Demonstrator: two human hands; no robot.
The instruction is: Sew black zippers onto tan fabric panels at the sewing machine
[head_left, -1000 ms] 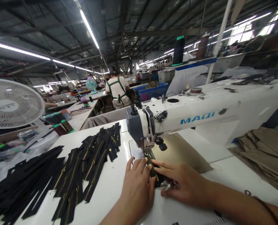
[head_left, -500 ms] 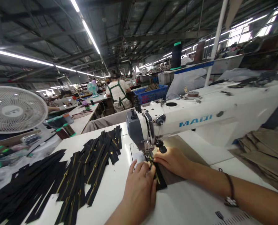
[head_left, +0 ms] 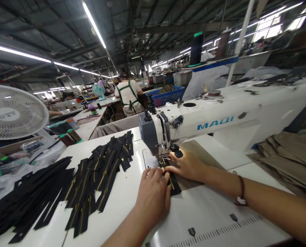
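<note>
A black zipper [head_left: 172, 181] with gold teeth lies on a brown fabric piece [head_left: 205, 156] and runs up to the needle of a white sewing machine [head_left: 214, 125]. My left hand [head_left: 154, 190] is closed on the zipper's left edge, its bent fingers close together just in front of the presser foot. From the right, my right hand [head_left: 190, 168] grips the zipper beside the needle, its palm over the fabric. The machine head and the hand itself partly hide those fingertips.
Several black zippers [head_left: 105, 168] are spread on the white table [head_left: 111, 223], with a black pile [head_left: 36, 195] farther left. A white fan [head_left: 13, 111] stands at left. Folded brown fabric [head_left: 284, 157] lies at right. A person [head_left: 129, 92] sits ahead, near a blue basket [head_left: 168, 97].
The camera view has tilted slightly, showing more of the table's front ruler. My hands stay at the zipper; my right thumb sits slightly farther from the needle.
</note>
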